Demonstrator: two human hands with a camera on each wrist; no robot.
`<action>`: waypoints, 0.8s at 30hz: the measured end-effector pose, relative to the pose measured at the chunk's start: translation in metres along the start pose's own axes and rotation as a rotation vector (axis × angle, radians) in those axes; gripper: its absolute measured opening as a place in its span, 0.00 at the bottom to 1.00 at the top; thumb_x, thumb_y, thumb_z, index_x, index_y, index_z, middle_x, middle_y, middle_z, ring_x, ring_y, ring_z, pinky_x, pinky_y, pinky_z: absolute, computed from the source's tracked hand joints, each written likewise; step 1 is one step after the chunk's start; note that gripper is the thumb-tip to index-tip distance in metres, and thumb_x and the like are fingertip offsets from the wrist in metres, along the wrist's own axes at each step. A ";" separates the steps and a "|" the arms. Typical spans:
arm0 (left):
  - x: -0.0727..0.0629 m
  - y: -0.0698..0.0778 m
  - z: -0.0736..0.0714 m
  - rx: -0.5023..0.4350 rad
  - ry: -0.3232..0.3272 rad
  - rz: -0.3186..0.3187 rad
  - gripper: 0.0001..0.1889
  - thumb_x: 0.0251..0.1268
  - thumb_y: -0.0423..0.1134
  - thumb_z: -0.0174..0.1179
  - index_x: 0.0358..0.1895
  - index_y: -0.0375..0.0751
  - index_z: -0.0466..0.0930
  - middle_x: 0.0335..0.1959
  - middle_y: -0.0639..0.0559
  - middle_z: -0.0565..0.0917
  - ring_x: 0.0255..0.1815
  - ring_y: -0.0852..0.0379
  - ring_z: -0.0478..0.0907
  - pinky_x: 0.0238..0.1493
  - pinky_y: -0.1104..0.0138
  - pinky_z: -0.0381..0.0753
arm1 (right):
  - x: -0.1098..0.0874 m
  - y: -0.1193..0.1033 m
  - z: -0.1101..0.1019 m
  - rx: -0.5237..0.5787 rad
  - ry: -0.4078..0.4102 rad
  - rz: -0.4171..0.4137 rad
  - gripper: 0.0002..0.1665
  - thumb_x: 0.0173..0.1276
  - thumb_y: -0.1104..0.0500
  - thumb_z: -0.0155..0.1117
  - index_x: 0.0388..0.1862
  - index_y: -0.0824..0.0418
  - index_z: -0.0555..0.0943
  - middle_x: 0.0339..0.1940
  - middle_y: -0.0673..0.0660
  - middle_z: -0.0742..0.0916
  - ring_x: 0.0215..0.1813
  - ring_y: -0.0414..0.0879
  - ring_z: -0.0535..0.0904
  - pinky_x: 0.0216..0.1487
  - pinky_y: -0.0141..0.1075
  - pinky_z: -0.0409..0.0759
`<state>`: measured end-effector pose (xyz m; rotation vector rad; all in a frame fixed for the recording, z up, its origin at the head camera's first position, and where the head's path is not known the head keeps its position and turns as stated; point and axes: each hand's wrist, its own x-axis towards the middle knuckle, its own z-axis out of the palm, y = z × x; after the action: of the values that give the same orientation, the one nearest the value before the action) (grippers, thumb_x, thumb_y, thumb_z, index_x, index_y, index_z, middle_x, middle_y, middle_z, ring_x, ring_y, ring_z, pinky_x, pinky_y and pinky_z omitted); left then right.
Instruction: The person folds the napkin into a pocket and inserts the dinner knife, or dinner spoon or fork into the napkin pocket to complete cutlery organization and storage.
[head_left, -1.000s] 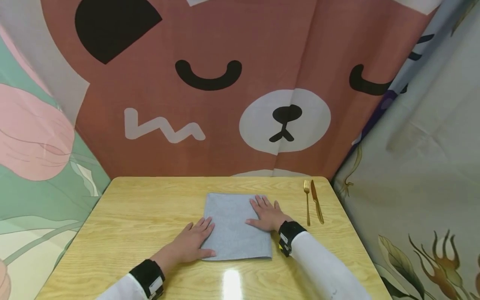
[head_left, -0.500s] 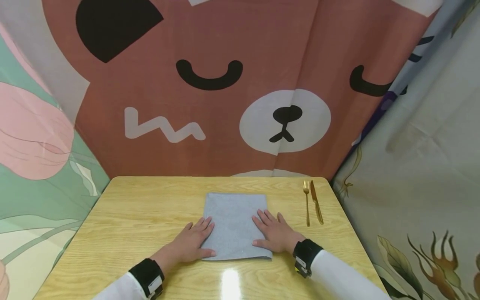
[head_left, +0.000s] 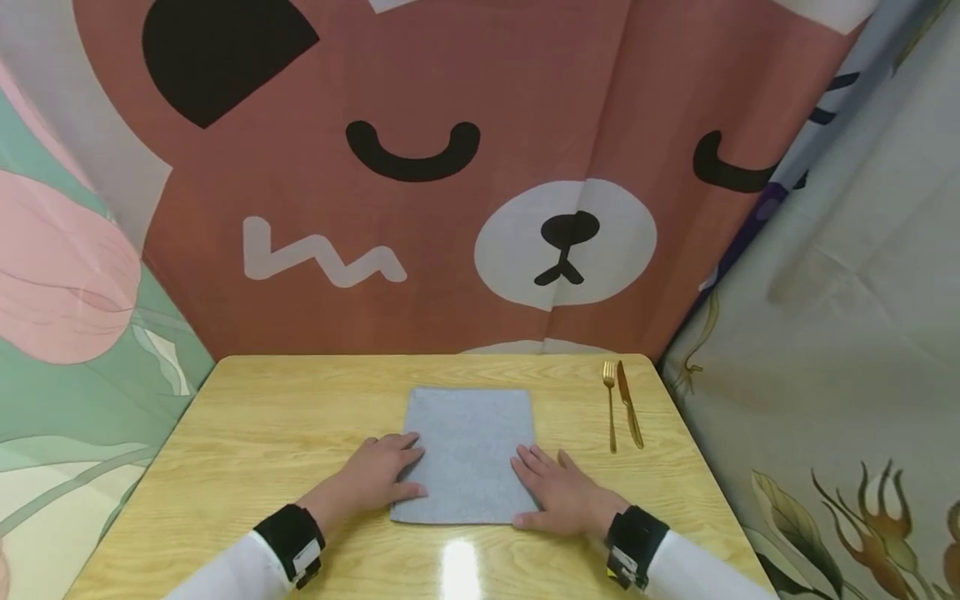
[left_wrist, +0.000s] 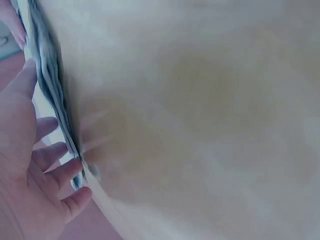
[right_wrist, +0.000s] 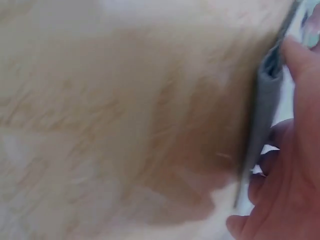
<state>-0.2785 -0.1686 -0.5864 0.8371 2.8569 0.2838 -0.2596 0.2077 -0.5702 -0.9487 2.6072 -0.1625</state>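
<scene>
A folded grey cloth (head_left: 472, 458) lies flat on the wooden table, roughly square. Its stacked layers show edge-on in the left wrist view as a layered cloth edge (left_wrist: 52, 75). At the cloth's left edge rests my left hand (head_left: 375, 471), fingertips and thumb touching it, fingers slightly bent. My right hand (head_left: 562, 492) lies at the near right corner, fingers extended along the right edge and covering that corner. In the right wrist view, a rolled-looking fold (right_wrist: 267, 95) shows beside the right hand (right_wrist: 295, 165).
A gold fork (head_left: 611, 404) and a gold knife (head_left: 630, 406) lie side by side at the table's right. The wooden table (head_left: 300, 400) ends at a bear-print curtain (head_left: 435, 308) behind, with patterned curtains on both sides.
My right hand has slid toward me along the cloth's right edge to its near corner. The left hand's fingers have bent a little, and the cloth's near left corner has shifted slightly left.
</scene>
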 end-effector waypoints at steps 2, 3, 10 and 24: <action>0.007 -0.008 -0.004 0.027 0.022 -0.001 0.39 0.66 0.72 0.57 0.72 0.51 0.76 0.77 0.45 0.72 0.76 0.42 0.69 0.67 0.39 0.72 | -0.003 -0.007 -0.003 -0.013 -0.008 -0.006 0.57 0.71 0.23 0.51 0.85 0.57 0.54 0.87 0.58 0.55 0.87 0.57 0.52 0.77 0.69 0.57; 0.011 -0.011 -0.007 0.043 0.029 -0.002 0.38 0.67 0.71 0.57 0.72 0.52 0.76 0.76 0.46 0.72 0.76 0.43 0.70 0.67 0.40 0.73 | -0.005 -0.011 -0.005 -0.019 -0.012 -0.008 0.56 0.71 0.24 0.52 0.85 0.57 0.55 0.87 0.59 0.57 0.86 0.57 0.54 0.77 0.68 0.59; 0.040 -0.030 -0.026 0.053 -0.013 -0.058 0.33 0.73 0.64 0.56 0.76 0.56 0.70 0.81 0.46 0.65 0.81 0.40 0.63 0.72 0.36 0.67 | -0.018 -0.050 -0.021 -0.047 -0.057 0.005 0.50 0.71 0.31 0.60 0.79 0.62 0.66 0.81 0.63 0.69 0.81 0.56 0.67 0.74 0.60 0.70; 0.072 -0.043 -0.030 0.096 -0.120 -0.126 0.33 0.76 0.63 0.53 0.79 0.58 0.65 0.82 0.44 0.63 0.81 0.37 0.61 0.74 0.35 0.63 | -0.031 -0.069 -0.023 0.040 -0.170 0.103 0.42 0.69 0.30 0.61 0.67 0.59 0.79 0.69 0.60 0.82 0.68 0.54 0.80 0.66 0.47 0.81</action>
<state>-0.3669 -0.1692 -0.5730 0.6616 2.8137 0.0780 -0.2049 0.1737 -0.5243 -0.7767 2.4800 -0.1017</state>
